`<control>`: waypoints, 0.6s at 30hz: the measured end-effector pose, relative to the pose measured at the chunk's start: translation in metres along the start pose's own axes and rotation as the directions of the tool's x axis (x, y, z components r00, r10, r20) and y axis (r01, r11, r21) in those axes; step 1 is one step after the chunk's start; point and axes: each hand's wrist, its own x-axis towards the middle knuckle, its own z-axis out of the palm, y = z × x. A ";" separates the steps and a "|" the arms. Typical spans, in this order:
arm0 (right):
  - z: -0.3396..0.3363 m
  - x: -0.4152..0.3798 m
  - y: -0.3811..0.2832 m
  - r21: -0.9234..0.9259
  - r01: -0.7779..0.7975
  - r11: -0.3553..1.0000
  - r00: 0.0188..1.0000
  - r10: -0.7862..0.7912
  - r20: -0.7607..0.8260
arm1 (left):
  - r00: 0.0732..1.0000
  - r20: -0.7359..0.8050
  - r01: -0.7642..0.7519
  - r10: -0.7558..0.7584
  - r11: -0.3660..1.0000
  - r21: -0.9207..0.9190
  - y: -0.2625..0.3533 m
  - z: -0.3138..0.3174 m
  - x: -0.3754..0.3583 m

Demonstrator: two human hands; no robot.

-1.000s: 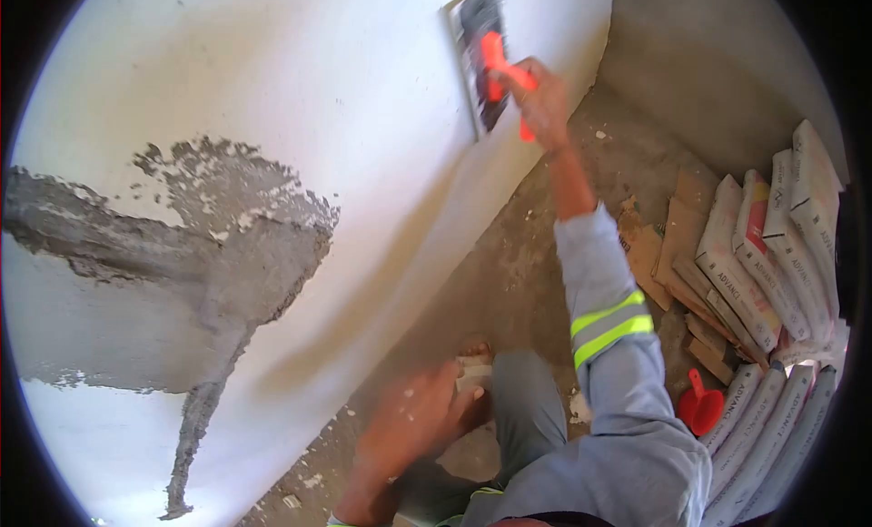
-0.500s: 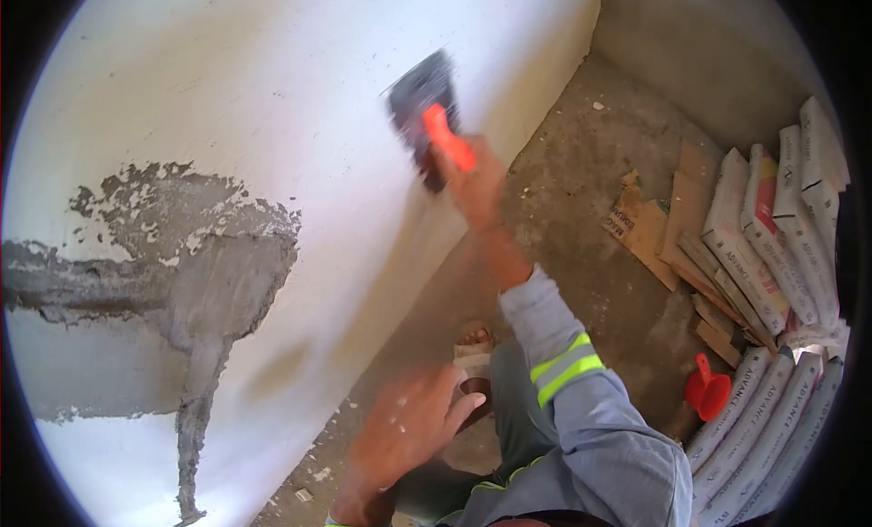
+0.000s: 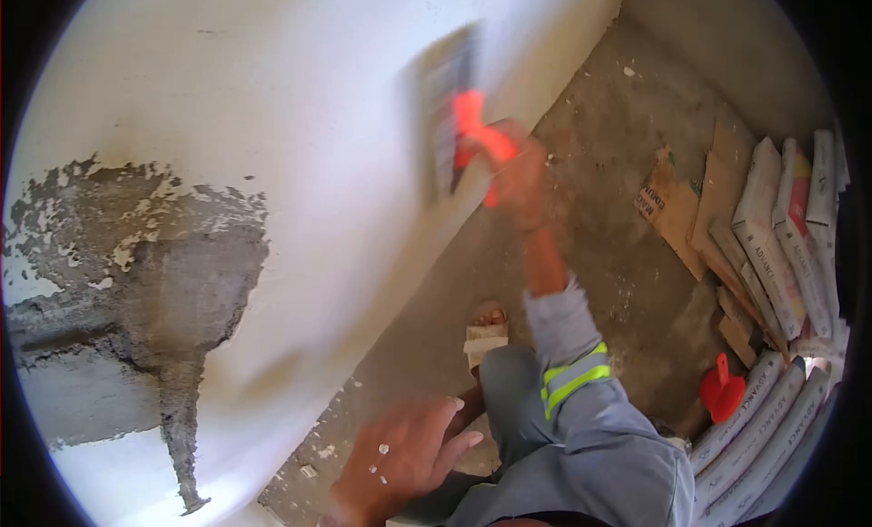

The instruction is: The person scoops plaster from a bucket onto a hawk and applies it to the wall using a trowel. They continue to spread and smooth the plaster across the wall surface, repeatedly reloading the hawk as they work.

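Observation:
My right hand point(image 3: 520, 168) is wrapped round the orange handle of a plastering trowel point(image 3: 445, 100). The wide dark blade, smeared by motion, is right at the white wall point(image 3: 336, 118). Lower down, my left hand point(image 3: 404, 454) hangs near the foot of the wall with nothing in it. Its fingers and thumb are apart, and white specks stick to its back. To the left, a rough grey cement patch point(image 3: 195, 282) shows on the wall, with a narrow strip running down to the floor.
Stacked paper bags point(image 3: 767, 236) line the right side, beside torn cardboard pieces point(image 3: 713, 209). A red plastic scoop point(image 3: 720, 395) lies against the lower bags. White crumbs dot the brown floor point(image 3: 599, 218) along the wall. My sandalled foot point(image 3: 488, 323) is below.
The trowel has swung, its blade now seen more edge-on, and my right hand has shifted right and slightly down. My left hand is a little lower. The whole view has shifted too.

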 end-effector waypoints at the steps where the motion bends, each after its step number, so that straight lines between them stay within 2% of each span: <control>1: 0.029 -0.033 -0.033 0.001 -0.199 0.980 0.974 0.197 0.112 | 1.000 0.020 0.008 -0.008 1.000 0.000 0.004 0.002 -0.001; 2: 0.037 -0.057 -0.029 0.039 -0.007 0.999 0.967 -0.003 0.255 | 0.999 0.034 0.010 -0.010 1.000 0.008 0.008 0.004 0.000; 3: 0.056 -0.070 -0.021 -0.411 0.613 0.675 0.771 -0.397 0.497 | 0.999 0.042 0.005 -0.006 1.000 0.022 0.012 0.004 0.002; 5: 0.082 -0.115 0.022 -0.351 0.711 0.610 0.702 -0.579 0.415 | 0.998 0.065 0.000 -0.002 0.999 0.034 0.023 0.008 0.004; 8: 0.065 -0.144 0.034 -0.253 0.651 0.716 0.738 -0.518 0.433 | 0.992 0.129 0.009 -0.016 0.999 0.054 0.033 0.007 0.003; 10: 0.017 -0.121 0.024 -0.359 0.579 0.732 0.771 -0.348 0.534 | 0.990 0.137 0.038 -0.044 0.998 0.047 0.032 0.007 0.003; 11: -0.005 -0.106 0.033 -0.338 0.356 0.871 0.913 -0.248 0.323 | 0.990 0.127 0.056 -0.060 0.998 0.034 0.030 0.007 0.001; 12: -0.025 -0.085 0.051 -0.192 0.108 0.976 0.994 -0.101 0.043 | 0.991 0.115 0.072 -0.075 0.997 0.022 0.029 0.008 0.001; 13: -0.046 -0.057 0.074 -0.121 -0.014 0.993 0.988 -0.006 -0.156 | 0.980 0.154 0.123 -0.128 0.992 0.040 0.033 0.006 -0.001; 14: -0.062 -0.027 0.095 -0.081 -0.077 0.994 0.961 0.052 -0.273 | 0.966 0.188 0.171 -0.180 0.983 0.062 0.039 0.004 -0.001; 15: -0.068 -0.002 0.106 -0.043 -0.089 0.995 0.955 0.073 -0.287 | 0.948 0.219 0.218 -0.232 0.972 0.089 0.041 0.003 0.000; 18: -0.040 0.001 0.118 -0.020 -0.144 0.989 0.953 0.134 -0.271 | 0.976 0.129 0.166 -0.176 0.982 0.086 0.025 0.015 -0.016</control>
